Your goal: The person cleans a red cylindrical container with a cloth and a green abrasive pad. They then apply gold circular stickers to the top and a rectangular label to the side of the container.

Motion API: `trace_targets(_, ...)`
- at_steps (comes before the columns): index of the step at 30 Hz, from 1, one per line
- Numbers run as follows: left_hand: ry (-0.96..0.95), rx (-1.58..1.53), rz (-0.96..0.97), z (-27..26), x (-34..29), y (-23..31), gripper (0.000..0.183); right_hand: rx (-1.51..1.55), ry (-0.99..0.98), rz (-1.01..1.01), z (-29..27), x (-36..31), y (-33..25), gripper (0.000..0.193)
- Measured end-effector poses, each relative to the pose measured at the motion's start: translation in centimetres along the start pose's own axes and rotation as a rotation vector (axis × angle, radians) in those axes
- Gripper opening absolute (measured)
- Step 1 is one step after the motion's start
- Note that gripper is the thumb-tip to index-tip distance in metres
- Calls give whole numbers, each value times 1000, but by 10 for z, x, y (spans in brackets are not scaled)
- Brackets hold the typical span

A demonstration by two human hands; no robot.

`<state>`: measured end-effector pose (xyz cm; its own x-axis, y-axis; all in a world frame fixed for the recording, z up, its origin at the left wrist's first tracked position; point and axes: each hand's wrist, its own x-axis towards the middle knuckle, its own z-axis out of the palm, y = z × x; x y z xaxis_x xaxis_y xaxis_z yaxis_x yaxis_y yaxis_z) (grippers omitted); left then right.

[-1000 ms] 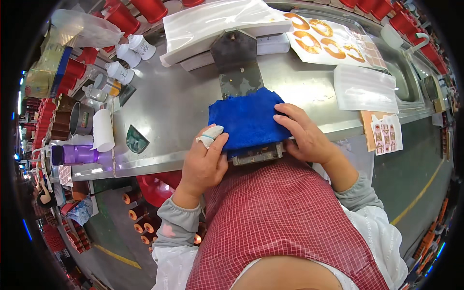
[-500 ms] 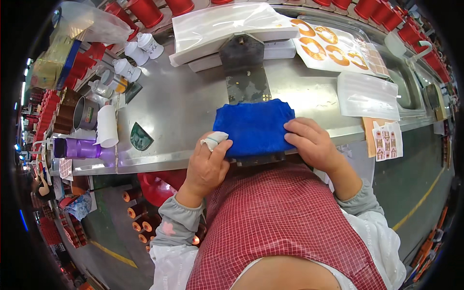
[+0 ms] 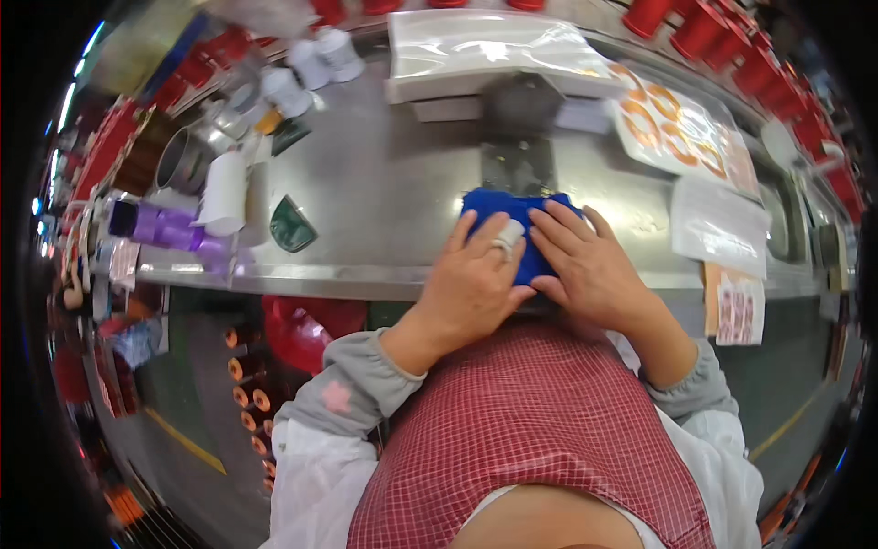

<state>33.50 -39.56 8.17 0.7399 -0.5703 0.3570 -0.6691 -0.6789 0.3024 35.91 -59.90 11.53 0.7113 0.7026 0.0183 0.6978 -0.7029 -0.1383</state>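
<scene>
A bright blue cloth (image 3: 529,205) lies at the front edge of the metal worktop, right before me. Both my hands rest on top of it, side by side. My left hand (image 3: 476,279) has its fingers stretched out and spread over the cloth's left part; a white wrapping (image 3: 508,235) covers one finger. My right hand (image 3: 590,270) lies with fingers spread across the cloth's right part. The two thumbs come close together over the cloth's near part. What lies under the cloth is hidden. Beyond it stands a dark metal block (image 3: 521,105), blurred.
Left on the metal worktop (image 3: 384,201) lie a dark green curved blade (image 3: 293,224), a white roll (image 3: 224,194), a purple bottle (image 3: 165,226) and white bottles (image 3: 338,55). Right are a white packet (image 3: 718,224), sheets with orange rings (image 3: 672,128) and a sink (image 3: 782,206). Red spools (image 3: 704,32) line the back.
My hands have gone from gripping the cloth's two sides to lying spread on top of it, closer together. The whole view has shifted, so the bench items sit farther right.
</scene>
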Motion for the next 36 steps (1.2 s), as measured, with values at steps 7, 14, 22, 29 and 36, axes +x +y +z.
trace_targets(7, 206, -211, -28, -4, -13, -14, 52, -23, -60, 9, -10, -3, -10, 55)
trace_targets(14, 318, 540, -1025, -58, -112, -139, 63, 90, 75, -7, -9, 0, -9, 51)
trace_targets(22, 400, 109, -904, -49, -105, -152, 37, 204, 258, -62, -31, 29, -15, 50)
trace_targets(29, 280, 348, -1004, -48, -79, -148, 61, 306, 361, -225, -59, 71, -37, 45)
trace_targets(36, 231, 188, -1061, -46, -88, -162, 64, 312, 322, -293, -58, 81, -42, 46)
